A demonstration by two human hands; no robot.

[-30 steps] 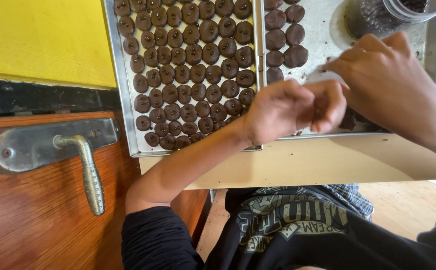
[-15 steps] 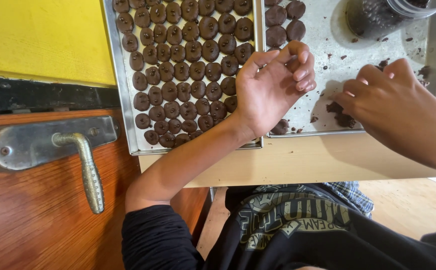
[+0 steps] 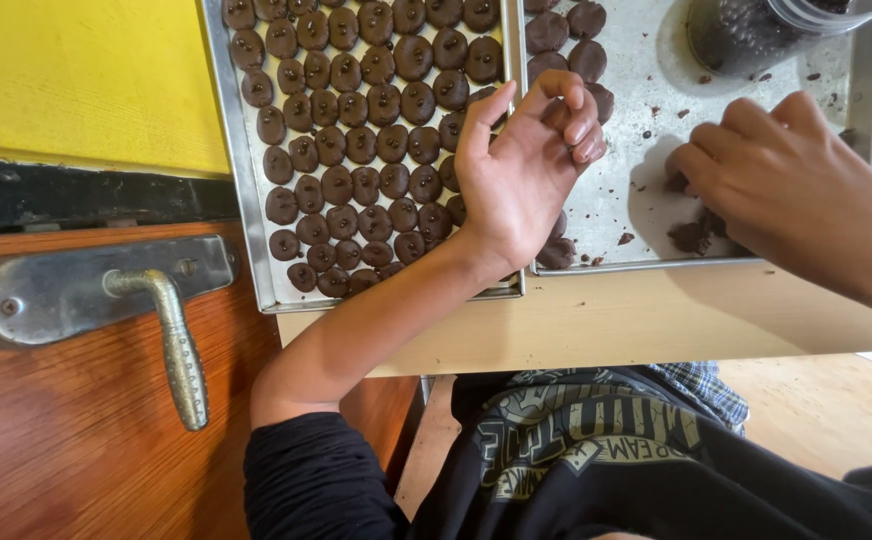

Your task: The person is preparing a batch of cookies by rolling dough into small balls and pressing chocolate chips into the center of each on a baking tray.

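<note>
Here the left hand (image 3: 521,170) hovers palm-up over the seam between two metal baking trays, its fingers curled loosely inward; whether a bit of dough sits in the curl I cannot tell. The left-hand rectangular steel tray (image 3: 246,190) is packed in close rows with small round dark-brown chocolate cookies (image 3: 376,140), each with a dot on top, set tightly so the tray takes as many as it can. The right-hand steel tray (image 3: 646,120) is mostly bare and crumb-strewn, with a few cookies at its far left corner. The right hand (image 3: 786,190) rests knuckles-up on that tray, fingertips pressed down on a small lump of dark dough (image 3: 694,236) near the tray's near edge, pinching at it. A clear jar of dark bits (image 3: 756,30) stands at the far right, within reach. Both trays sit on a pale wooden tabletop (image 3: 596,320).
</note>
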